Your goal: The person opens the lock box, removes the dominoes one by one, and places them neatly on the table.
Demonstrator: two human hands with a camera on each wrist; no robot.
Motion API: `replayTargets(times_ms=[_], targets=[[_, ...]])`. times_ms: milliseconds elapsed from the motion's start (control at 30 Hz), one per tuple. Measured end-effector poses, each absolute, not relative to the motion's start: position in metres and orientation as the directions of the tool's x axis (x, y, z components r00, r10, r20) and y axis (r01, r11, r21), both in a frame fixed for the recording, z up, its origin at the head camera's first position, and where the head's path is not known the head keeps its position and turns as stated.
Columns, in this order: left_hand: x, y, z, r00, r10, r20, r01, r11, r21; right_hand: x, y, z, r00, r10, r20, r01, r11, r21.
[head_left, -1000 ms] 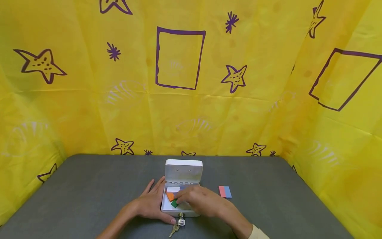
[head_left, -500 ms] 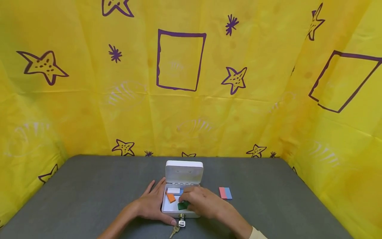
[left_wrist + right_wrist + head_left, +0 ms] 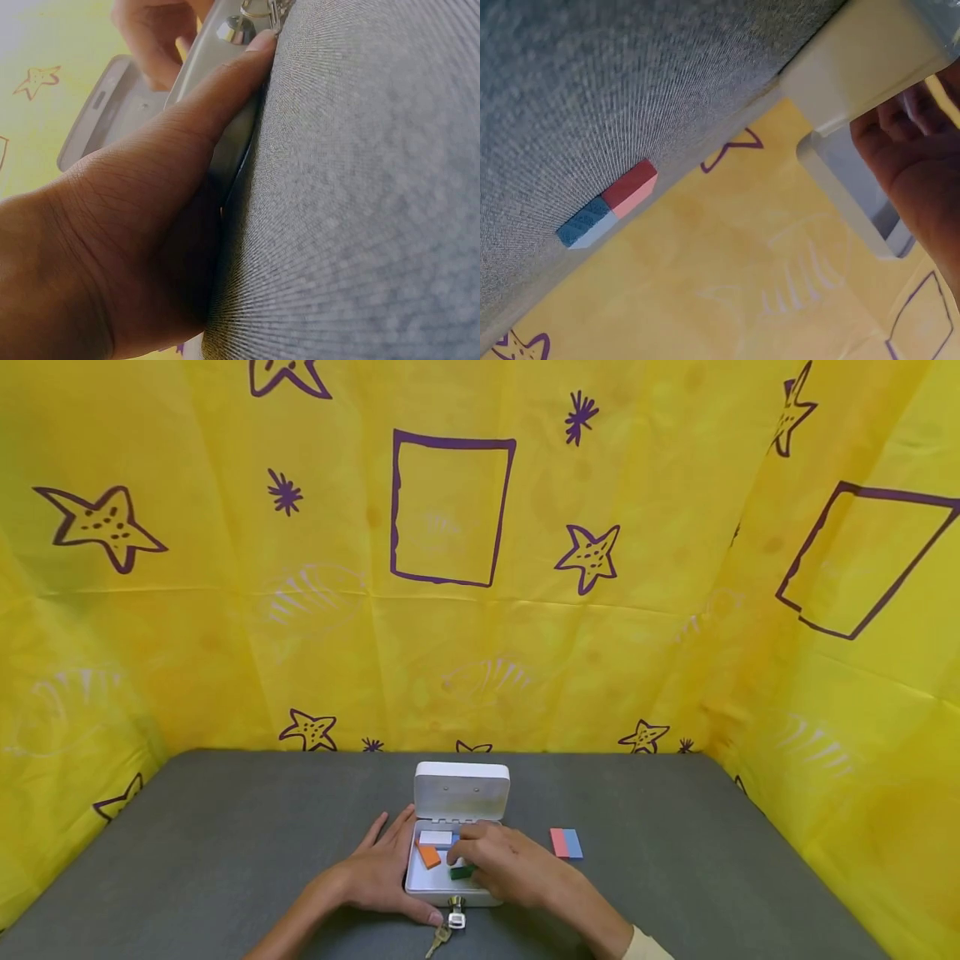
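A small white cash box [image 3: 420,882] stands on the grey table, its lid [image 3: 461,795] raised. Against the box's left side rests my left hand [image 3: 378,872], fingers spread and straight, thumb along the front near the lock. My right hand [image 3: 510,860] reaches into the box from the right, fingers bent, and pinches a small green block [image 3: 462,872] partly hidden below them. Left of it inside lie an orange block [image 3: 428,855] and a white block [image 3: 436,838] with some blue beside it. The right wrist view shows the right hand [image 3: 926,150] over the box; the green block is hidden there.
A key [image 3: 457,919] sits in the front lock, and another key [image 3: 438,940] hangs from it onto the table. Right of the box lies a pink-and-blue eraser [image 3: 566,843]. Yellow cloth [image 3: 450,652] with purple drawings encloses the table's back and sides.
My right hand has shifted slightly right inside the box, and the green block has moved right with it, turned from slanted to lying straight. The left hand has stayed in place.
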State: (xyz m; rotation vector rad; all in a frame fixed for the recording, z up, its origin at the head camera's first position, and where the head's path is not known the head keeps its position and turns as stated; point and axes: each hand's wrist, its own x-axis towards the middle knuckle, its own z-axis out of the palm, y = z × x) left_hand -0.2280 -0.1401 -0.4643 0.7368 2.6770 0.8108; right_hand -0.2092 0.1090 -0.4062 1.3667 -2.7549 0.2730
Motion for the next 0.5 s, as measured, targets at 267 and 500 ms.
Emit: replayTargets(times_ms=[267, 500], targets=[[-0.2298, -0.1386, -0.4655, -0.842, 0.531, -0.095, 0.395, 0.727, 0.561, -0.2091, 0.1128, -0.4033, -0.66, -0.729, 0.182, -0.749, 0.618, -0.239], [-0.2276, -0.1402, -0.4639, -0.845, 0.526, -0.099, 0.389, 0.731, 0.561, -0.209, 0.1117, -0.4011, -0.651, -0.732, 0.199, -0.753, 0.59, -0.292]])
